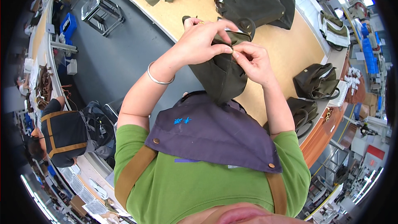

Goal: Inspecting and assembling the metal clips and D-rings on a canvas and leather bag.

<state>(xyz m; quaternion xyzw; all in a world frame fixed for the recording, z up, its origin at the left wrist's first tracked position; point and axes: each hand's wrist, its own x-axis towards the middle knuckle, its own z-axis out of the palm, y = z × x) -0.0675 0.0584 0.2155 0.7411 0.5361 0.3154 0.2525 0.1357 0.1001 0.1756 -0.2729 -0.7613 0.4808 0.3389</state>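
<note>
While the dark olive bag (222, 76) hangs in the air between the person's chest and the near edge of the long wooden table (290, 49), both hands work at its upper rim. The left hand (203, 41) is closed over the top of the bag, thumb and forefinger pinched at a spot on the rim; the right hand (253, 62) is pinched on the same spot from the other side, so that the two sets of fingertips meet there. By the look of it, the step in hand is a close check or small adjustment at the bag's opening, perhaps of a fastener or seam; whatever sits between the fingers is too small to tell. The next move seems to call for a steady pinch and a firm hold on the hanging bag.

On the table beyond the held bag lies a larger dark bag (253, 2) with a pale lining showing. To the right of the held bag stand two more dark bags (317, 82); their contents cannot be seen.
</note>
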